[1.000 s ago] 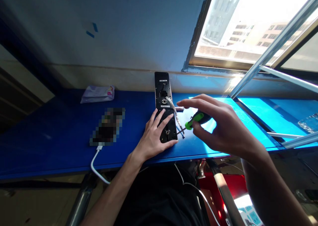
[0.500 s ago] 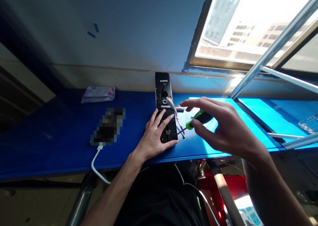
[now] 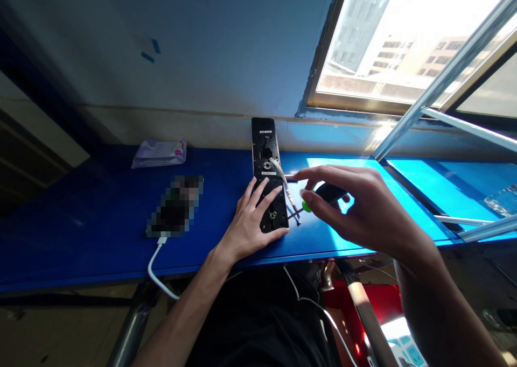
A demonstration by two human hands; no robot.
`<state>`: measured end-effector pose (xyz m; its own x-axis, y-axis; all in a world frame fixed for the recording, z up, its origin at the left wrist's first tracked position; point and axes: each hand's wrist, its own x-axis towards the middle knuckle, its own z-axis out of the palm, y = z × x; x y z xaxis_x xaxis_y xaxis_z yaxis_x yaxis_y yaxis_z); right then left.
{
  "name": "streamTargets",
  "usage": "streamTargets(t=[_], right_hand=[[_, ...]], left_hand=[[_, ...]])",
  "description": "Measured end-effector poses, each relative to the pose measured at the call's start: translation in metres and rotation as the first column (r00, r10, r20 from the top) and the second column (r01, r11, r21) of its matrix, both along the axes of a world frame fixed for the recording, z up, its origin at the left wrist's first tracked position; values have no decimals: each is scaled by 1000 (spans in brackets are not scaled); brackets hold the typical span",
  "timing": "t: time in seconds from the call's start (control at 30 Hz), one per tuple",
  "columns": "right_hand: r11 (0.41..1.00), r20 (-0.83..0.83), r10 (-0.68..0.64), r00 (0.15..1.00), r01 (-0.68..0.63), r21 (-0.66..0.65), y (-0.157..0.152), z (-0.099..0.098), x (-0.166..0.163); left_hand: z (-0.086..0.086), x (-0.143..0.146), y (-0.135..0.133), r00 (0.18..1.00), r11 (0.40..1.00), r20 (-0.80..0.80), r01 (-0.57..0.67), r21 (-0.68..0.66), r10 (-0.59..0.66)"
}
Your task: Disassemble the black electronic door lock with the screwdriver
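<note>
A long black panel [image 3: 265, 157] with a white cable on it lies flat on the blue table [image 3: 100, 232], its far end against the wall. My left hand [image 3: 254, 219] rests on the near half of the panel, fingers spread flat. My right hand [image 3: 355, 208] hovers just right of the panel, fingers curled round a screwdriver with a green and black handle [image 3: 323, 195]. The screwdriver's thin shaft points down and left toward the panel's near right edge.
A blurred dark device [image 3: 175, 205] with a white cable [image 3: 155, 265] lies left of the panel. A pale packet [image 3: 159, 150] sits by the wall. At right are a window and slanted metal bars [image 3: 440, 82]. Table legs and a red object show below.
My right hand has sunk lower toward the table with the screwdriver, and now covers more of its green handle. My left hand has stayed on the panel.
</note>
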<state>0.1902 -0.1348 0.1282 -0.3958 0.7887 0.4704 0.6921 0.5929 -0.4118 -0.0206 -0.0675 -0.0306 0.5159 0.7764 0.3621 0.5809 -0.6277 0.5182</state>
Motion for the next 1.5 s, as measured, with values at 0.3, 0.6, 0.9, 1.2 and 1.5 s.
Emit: streamTargets(t=[0.3, 0.6, 0.9, 1.2, 1.5], right_hand=[[996, 49, 68, 997, -70, 48, 2, 1, 2], [998, 45, 12, 999, -15, 63, 2, -2, 2], [995, 51, 14, 999, -19, 98, 4, -6, 3], [967, -50, -52, 997, 63, 246, 2, -4, 5], [957, -174, -45, 984, 93, 275, -9, 1, -3]], left_hand=[[1, 0, 0, 1000, 1000, 7, 11, -2, -11], [1, 0, -1, 1000, 1000, 11, 6, 4, -6], [1, 0, -1, 1000, 1000, -9, 5, 2, -5], [5, -1, -4, 996, 989, 92, 3, 150, -17], [5, 0, -2, 962, 952, 252, 25, 306, -107]])
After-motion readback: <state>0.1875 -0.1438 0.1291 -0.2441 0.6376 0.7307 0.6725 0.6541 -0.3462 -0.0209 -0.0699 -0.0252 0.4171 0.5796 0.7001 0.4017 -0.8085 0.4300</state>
